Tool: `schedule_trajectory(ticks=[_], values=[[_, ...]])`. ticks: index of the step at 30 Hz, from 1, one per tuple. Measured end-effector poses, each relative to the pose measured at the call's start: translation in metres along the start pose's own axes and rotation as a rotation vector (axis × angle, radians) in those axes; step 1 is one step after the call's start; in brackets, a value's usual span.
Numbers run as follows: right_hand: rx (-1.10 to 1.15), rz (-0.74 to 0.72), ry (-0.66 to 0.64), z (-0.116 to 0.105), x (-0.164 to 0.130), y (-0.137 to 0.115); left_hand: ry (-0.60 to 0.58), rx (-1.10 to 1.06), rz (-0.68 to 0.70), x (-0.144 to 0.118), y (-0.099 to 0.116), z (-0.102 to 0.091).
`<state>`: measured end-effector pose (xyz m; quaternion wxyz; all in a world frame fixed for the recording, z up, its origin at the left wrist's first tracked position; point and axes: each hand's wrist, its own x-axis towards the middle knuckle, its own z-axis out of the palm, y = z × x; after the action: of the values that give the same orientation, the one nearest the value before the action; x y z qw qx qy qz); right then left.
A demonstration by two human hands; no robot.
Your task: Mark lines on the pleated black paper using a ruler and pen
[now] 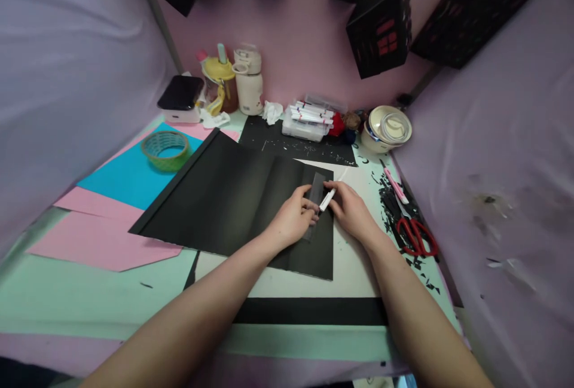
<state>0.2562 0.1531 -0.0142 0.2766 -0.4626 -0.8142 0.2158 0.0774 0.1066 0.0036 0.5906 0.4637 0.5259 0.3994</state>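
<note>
A folded sheet of black card [215,191] lies across a white board [354,274], with creases running along its length. On its right part rests a clear ruler [317,191]. My left hand [291,216] is closed at the ruler, thumb and fingers gripping it against the card. In my right hand [352,208] is a slim white pen-like tool [327,199], pinched between thumb and fingers just right of the ruler. Its exact kind is too small to make out.
Right of the board lie red-handled scissors [417,235], a pink craft knife [395,186] and black paper scraps. Green tape [165,158] sits on blue card [121,176] at left. Behind stand a marker box [305,130], bottles and a bowl [379,141]. Black paper lanterns [381,23] hang above.
</note>
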Motion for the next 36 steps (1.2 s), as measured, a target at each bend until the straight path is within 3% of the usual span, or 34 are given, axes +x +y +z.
schedule_trajectory(ticks=[6,14,19,28,36], values=[[-0.233,-0.028,0.018,0.006,0.008,0.021,0.039,0.003,0.047,-0.003,0.005,0.003],[-0.215,0.184,0.298,-0.006,0.011,0.03,-0.173,0.011,0.034,-0.01,0.0,0.01],[-0.095,0.301,0.328,-0.007,0.01,0.034,-0.235,0.219,0.1,-0.009,-0.002,0.006],[-0.016,0.297,0.342,-0.004,0.011,0.042,-0.238,0.434,0.176,-0.013,0.001,0.003],[-0.035,0.296,0.331,-0.004,0.01,0.042,-0.116,1.058,0.351,-0.021,0.007,0.005]])
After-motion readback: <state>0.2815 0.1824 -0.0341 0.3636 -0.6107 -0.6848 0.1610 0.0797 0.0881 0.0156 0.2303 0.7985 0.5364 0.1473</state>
